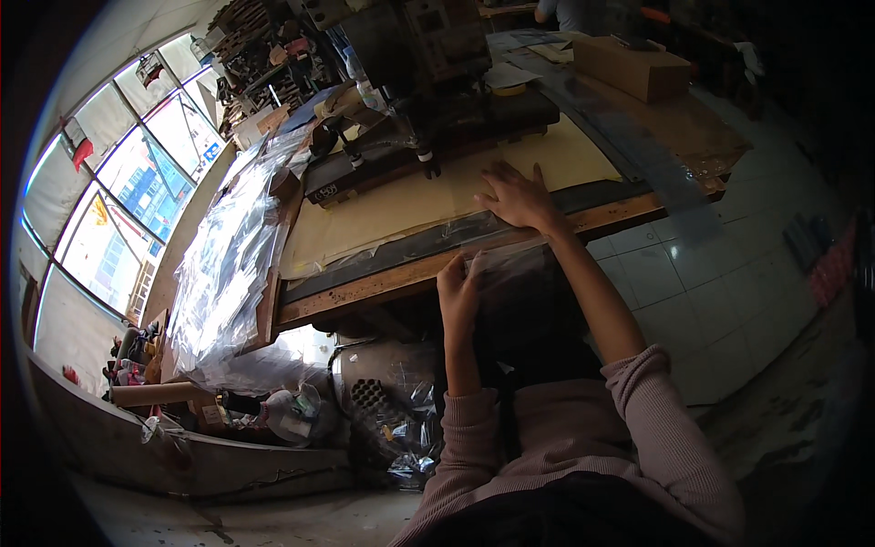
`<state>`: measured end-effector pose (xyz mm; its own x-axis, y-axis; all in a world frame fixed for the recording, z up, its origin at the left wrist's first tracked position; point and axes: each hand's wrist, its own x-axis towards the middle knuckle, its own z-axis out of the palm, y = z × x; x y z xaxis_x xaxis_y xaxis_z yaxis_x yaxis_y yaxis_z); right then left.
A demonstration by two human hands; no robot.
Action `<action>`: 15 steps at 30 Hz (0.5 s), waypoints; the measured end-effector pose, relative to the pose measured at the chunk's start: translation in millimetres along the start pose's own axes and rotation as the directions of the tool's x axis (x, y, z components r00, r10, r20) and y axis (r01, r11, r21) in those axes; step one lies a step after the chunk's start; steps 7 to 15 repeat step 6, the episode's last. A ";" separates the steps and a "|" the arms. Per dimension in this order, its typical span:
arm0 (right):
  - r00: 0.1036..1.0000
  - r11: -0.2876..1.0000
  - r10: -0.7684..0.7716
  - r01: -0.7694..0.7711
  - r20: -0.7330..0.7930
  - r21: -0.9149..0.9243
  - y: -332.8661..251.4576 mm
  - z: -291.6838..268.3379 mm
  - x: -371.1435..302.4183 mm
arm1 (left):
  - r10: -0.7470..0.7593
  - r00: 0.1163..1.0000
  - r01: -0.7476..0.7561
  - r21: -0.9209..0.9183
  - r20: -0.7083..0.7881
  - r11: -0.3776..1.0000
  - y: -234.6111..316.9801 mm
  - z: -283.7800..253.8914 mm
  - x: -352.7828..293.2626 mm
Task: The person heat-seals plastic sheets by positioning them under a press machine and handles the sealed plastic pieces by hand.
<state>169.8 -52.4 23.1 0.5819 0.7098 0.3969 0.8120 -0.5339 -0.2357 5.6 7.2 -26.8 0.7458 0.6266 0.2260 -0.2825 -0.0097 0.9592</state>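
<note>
My right hand (516, 196) lies with fingers spread on the yellowish board (365, 232) of the machine's bed, near its front edge. My left hand (458, 296) is closed just in front of the wooden table edge, thumb up, on the edge of a clear plastic sheet (515, 264). The sheet hangs between my hands and over my lap; its outline is hard to follow. Above the board stands a dark press-like machine (428, 55), its wide dark head (510, 114) behind my right hand.
Shiny clear plastic sheets (223, 264) pile up on the left. Clear strips (638, 146) and a cardboard box (631, 69) lie on the right. Below left are plastic scraps (401, 419) and a cardboard tube (159, 394). A person (572, 14) is at the far back.
</note>
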 end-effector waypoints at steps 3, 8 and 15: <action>1.000 1.000 0.006 -0.006 -0.003 -0.001 -1.0 -1.3 -0.5 | -0.023 1.000 0.022 -0.031 -0.003 0.999 3.0 1.6 -1.9; 1.000 1.000 0.018 -0.018 0.007 0.015 -0.8 -2.0 -0.6 | -0.030 1.000 0.030 0.010 -0.008 0.999 1.7 -0.1 -0.7; 1.000 1.000 0.018 -0.018 0.007 0.015 -0.8 -2.0 -0.6 | -0.030 1.000 0.030 0.010 -0.008 0.999 1.7 -0.1 -0.7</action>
